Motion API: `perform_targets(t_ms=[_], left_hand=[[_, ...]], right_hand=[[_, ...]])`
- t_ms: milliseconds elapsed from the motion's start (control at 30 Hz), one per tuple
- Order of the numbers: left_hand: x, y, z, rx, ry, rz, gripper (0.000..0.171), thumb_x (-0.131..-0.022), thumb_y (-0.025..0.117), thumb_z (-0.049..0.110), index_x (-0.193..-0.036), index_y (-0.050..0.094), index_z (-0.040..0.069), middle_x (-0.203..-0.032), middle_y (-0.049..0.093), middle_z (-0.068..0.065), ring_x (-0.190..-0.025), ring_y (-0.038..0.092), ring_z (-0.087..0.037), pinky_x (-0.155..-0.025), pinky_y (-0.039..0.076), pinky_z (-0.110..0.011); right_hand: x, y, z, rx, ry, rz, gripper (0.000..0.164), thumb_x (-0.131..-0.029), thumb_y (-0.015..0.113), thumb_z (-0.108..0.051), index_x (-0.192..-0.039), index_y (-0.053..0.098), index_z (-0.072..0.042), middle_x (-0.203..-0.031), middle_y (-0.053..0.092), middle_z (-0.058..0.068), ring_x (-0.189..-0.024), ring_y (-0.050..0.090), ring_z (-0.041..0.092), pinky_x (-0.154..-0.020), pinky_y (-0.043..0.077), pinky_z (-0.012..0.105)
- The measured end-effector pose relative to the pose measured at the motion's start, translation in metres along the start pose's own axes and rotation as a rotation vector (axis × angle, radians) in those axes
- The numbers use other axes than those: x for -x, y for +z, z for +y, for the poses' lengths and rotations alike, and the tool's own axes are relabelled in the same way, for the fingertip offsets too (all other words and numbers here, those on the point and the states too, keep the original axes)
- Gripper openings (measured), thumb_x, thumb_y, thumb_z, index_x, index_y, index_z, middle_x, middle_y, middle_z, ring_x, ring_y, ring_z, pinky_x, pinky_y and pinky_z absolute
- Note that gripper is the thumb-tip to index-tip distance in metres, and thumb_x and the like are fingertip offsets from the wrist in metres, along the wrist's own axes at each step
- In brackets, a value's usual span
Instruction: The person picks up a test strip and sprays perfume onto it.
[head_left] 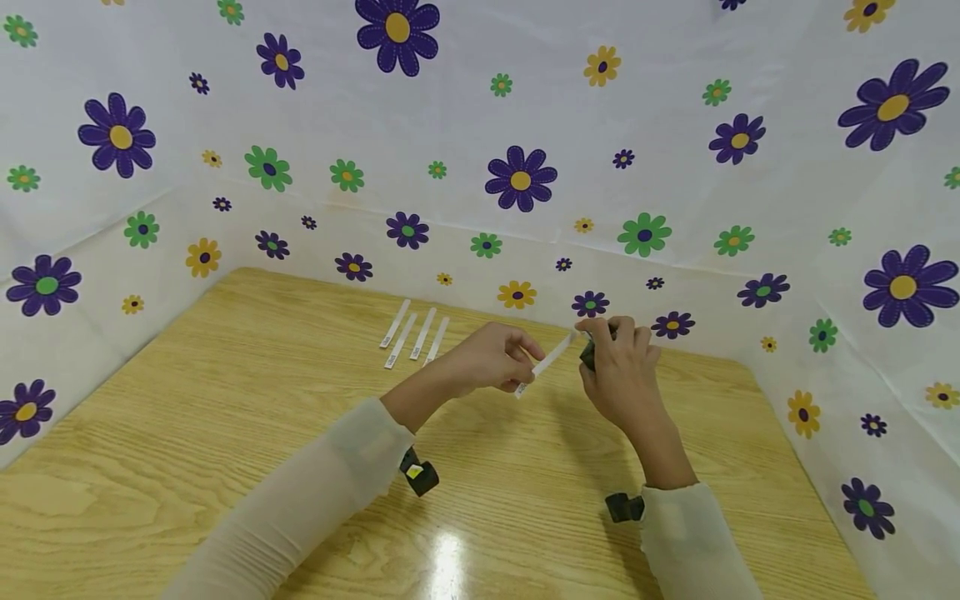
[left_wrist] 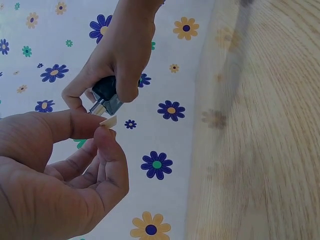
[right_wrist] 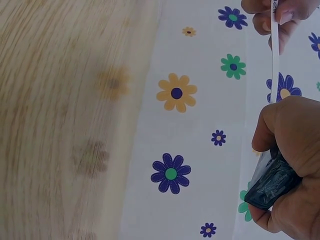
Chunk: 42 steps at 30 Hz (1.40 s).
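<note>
My left hand (head_left: 493, 358) pinches a narrow white paper strip (head_left: 553, 354) between thumb and finger, above the table. Dark print marks the strip's near end, and its far end slants up to the right. In my right hand (head_left: 624, 377) is a small dark perfume bottle (right_wrist: 274, 182), gripped by the curled fingers. Its silver neck (left_wrist: 99, 107) shows in the left wrist view, close to the strip's far end. Much of the bottle is hidden by the right fingers. The right wrist view shows the strip (right_wrist: 275, 55) running between the two hands.
Several more white paper strips (head_left: 401, 340) lie side by side on the wooden table (head_left: 225, 433), left of my left hand. A white flower-patterned cloth (head_left: 450, 192) stands behind the table and along both sides. Dark wrist cameras hang under both sleeves.
</note>
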<state>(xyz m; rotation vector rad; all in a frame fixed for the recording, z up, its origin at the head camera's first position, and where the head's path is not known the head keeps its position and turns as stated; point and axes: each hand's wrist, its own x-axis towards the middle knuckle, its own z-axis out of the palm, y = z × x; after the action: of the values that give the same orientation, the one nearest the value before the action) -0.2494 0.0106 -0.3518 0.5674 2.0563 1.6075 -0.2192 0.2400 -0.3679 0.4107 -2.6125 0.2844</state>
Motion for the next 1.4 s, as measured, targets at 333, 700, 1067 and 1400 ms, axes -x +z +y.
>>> perform_targets(t_ms=[333, 700, 1067, 1400], left_hand=[[0.0021, 0.0002, 0.0006, 0.010, -0.004, -0.003, 0.024, -0.094, 0.068, -0.002, -0.117, 0.066, 0.001, -0.090, 0.065, -0.009, -0.069, 0.059, -0.016, -0.067, 0.056, -0.026], [0.0037, -0.0014, -0.0046, 0.014, -0.003, -0.009, 0.024, -0.094, 0.068, -0.002, -0.117, 0.066, 0.001, -0.089, 0.066, -0.009, -0.069, 0.059, -0.016, -0.068, 0.056, -0.028], [0.0062, 0.0005, -0.0053, 0.011, -0.017, 0.001, 0.022, -0.094, 0.069, -0.001, -0.115, 0.068, 0.002, -0.091, 0.067, -0.010, -0.073, 0.062, -0.017, -0.070, 0.058, -0.031], [0.0080, 0.0016, -0.0040, -0.003, -0.012, -0.004, 0.024, -0.094, 0.068, -0.001, -0.118, 0.067, 0.001, -0.092, 0.066, -0.010, -0.074, 0.062, -0.017, -0.073, 0.058, -0.032]], right_hand=[[0.0007, 0.0041, 0.0024, -0.005, 0.012, -0.008, 0.053, -0.089, 0.073, -0.005, -0.132, 0.046, -0.017, -0.126, 0.045, 0.032, -0.106, 0.042, 0.052, -0.077, 0.041, 0.064], [0.0031, 0.0049, -0.0003, -0.038, 0.024, -0.008, 0.055, -0.089, 0.073, -0.005, -0.134, 0.045, -0.016, -0.129, 0.043, 0.033, -0.106, 0.041, 0.052, -0.077, 0.039, 0.065], [0.0052, 0.0028, -0.0040, -0.044, 0.032, -0.024, 0.055, -0.089, 0.074, -0.004, -0.135, 0.045, -0.016, -0.129, 0.042, 0.031, -0.107, 0.040, 0.051, -0.079, 0.038, 0.066], [0.0059, 0.0020, -0.0037, -0.040, 0.038, -0.021, 0.055, -0.089, 0.074, -0.004, -0.135, 0.045, -0.015, -0.130, 0.042, 0.032, -0.108, 0.040, 0.052, -0.079, 0.038, 0.066]])
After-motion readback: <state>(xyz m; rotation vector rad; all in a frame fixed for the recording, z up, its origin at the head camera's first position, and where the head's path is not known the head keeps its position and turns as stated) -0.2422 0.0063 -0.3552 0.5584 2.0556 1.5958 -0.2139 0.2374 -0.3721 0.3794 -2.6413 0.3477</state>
